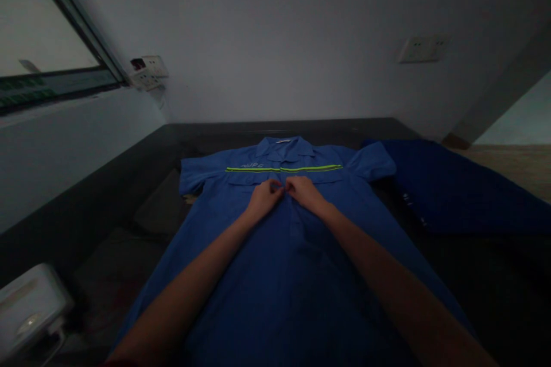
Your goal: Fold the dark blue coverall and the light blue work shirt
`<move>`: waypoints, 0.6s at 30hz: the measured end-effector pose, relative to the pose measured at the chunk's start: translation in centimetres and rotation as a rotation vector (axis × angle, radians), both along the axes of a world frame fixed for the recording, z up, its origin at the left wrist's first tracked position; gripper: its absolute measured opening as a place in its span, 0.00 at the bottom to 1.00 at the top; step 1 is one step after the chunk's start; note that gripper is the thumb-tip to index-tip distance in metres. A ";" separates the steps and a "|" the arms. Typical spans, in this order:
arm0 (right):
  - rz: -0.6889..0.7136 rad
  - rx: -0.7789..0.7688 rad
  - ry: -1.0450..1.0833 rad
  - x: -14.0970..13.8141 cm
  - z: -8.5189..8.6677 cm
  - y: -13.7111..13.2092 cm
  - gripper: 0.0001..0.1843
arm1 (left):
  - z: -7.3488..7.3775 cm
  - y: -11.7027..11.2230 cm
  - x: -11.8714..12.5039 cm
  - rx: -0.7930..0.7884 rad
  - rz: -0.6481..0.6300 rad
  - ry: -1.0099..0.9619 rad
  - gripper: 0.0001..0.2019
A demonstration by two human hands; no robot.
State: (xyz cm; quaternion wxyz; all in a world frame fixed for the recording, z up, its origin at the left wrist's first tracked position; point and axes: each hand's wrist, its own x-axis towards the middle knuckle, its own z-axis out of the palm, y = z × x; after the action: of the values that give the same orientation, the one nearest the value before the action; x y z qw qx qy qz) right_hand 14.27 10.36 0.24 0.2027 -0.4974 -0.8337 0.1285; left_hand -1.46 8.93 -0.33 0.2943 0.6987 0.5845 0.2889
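Note:
A blue short-sleeved work shirt point(284, 252) with a yellow-green reflective stripe across the chest lies flat, front up, on a dark surface point(129, 206). Its collar points away from me. My left hand point(263, 196) and my right hand point(305, 191) meet at the shirt's front placket just below the stripe. Both hands have their fingers pinched together on the fabric at the middle seam, almost touching each other. What sits between the fingertips is too small to make out.
A darker blue garment point(456, 183) lies spread to the right of the shirt. A white device point(30, 304) sits at the lower left. Wall sockets point(148, 71) hang by the window frame at left, another plate point(424, 49) on the right wall.

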 end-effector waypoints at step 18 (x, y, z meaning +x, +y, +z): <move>0.042 0.032 -0.255 -0.9 0.9 -1.0 0.10 | -1.4 -0.1 -0.1 0.222 -0.075 0.245 0.08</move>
State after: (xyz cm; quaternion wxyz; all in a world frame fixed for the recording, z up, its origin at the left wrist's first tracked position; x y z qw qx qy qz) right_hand 13.33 9.36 1.17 0.1005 -0.4888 -0.8648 0.0551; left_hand -1.56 8.88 -1.73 0.1526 0.7783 0.5539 0.2533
